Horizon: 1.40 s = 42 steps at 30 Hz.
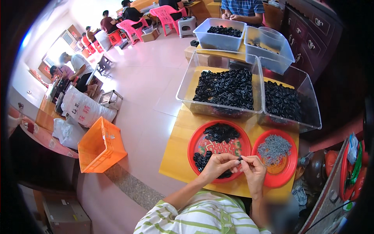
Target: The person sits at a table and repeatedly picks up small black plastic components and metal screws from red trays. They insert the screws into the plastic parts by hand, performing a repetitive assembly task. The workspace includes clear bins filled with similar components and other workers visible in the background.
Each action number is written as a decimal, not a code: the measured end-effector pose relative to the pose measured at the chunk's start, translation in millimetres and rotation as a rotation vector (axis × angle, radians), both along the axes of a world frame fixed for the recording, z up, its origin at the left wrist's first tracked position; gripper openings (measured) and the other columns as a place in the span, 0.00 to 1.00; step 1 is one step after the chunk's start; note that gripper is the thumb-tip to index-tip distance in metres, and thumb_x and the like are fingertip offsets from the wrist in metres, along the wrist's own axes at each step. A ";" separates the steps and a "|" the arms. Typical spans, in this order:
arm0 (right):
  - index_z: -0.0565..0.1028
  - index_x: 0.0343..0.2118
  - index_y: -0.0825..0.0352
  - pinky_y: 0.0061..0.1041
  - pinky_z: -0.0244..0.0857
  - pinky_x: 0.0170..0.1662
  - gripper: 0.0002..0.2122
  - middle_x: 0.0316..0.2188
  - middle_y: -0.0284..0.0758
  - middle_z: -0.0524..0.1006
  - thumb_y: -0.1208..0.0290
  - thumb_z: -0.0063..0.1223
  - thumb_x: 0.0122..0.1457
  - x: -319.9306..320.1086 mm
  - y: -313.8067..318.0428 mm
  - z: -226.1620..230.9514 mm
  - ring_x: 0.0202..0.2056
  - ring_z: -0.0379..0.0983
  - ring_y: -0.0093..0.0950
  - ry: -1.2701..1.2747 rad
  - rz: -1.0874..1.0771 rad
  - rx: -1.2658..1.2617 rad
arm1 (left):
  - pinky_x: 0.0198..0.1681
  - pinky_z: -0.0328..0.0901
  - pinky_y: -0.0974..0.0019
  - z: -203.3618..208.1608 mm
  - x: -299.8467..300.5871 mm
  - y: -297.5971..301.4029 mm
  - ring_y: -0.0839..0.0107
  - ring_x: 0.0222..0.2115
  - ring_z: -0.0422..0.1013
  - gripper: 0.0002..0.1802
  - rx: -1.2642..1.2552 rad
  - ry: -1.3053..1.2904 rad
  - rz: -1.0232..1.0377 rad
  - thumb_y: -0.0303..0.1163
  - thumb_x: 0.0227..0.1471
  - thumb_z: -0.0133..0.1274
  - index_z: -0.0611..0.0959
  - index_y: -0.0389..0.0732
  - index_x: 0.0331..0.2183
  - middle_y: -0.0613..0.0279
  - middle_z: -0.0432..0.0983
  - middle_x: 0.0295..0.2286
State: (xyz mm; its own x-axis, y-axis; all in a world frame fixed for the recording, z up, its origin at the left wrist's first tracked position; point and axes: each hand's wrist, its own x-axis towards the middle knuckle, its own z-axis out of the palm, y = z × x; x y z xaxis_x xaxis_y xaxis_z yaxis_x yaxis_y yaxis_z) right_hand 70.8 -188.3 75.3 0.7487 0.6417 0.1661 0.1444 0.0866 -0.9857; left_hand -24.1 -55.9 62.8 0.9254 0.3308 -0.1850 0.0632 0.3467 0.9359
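My left hand (220, 165) and my right hand (253, 168) meet above the red plates, fingertips pinched round a small black plastic part (239, 158). Most of that part is hidden by the fingers. Beneath them lies a round red tray (191, 145) with a patterned bottom, bearing a heap of black pieces (221, 132) at its far side and another black pile (201, 160) nearer my left hand. Just right of it, a smaller red plate (286, 177) carries a mound of thin grey pins (274, 149), close to my right hand.
Two large clear bins (183, 97) full of black parts stand beyond the trays on the yellow table (173, 156). Farther off are two smaller bins (218, 43) and a person in a blue shirt (243, 7). An orange crate (102, 146) and white sacks (83, 105) sit at left.
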 end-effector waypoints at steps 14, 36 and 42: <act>0.76 0.35 0.71 0.16 0.66 0.33 0.06 0.31 0.33 0.72 0.82 0.52 0.54 -5.5 -0.4 7.6 0.30 0.70 0.18 -0.116 0.024 -0.081 | 0.31 0.69 0.75 12.3 -6.5 -0.3 0.78 0.25 0.73 0.10 -0.094 0.006 0.038 0.30 0.54 0.52 0.79 0.32 0.34 0.60 0.78 0.26; 0.75 0.40 0.67 0.15 0.64 0.31 0.17 0.32 0.31 0.71 0.81 0.62 0.45 -9.1 -5.8 7.3 0.31 0.69 0.17 -0.097 0.032 0.018 | 0.31 0.62 0.78 -3.5 -4.7 -16.1 0.84 0.26 0.66 0.06 -0.478 -0.038 0.180 0.29 0.51 0.55 0.81 0.37 0.32 0.69 0.75 0.27; 0.76 0.40 0.66 0.16 0.65 0.29 0.16 0.31 0.31 0.71 0.81 0.62 0.45 -9.0 -10.7 4.9 0.29 0.70 0.18 -0.231 -0.009 0.004 | 0.31 0.61 0.78 -0.9 -4.3 -23.8 0.83 0.26 0.66 0.07 -0.514 -0.051 0.197 0.29 0.51 0.54 0.81 0.36 0.33 0.68 0.75 0.28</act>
State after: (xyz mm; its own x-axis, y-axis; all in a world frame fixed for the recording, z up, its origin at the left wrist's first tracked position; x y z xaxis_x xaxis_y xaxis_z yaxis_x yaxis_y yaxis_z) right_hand 61.8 -199.0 80.3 0.6960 0.6343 0.3364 0.3674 0.0879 -0.9259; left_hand -28.4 -79.8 61.9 0.8669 0.3778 -0.3251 -0.0903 0.7605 0.6430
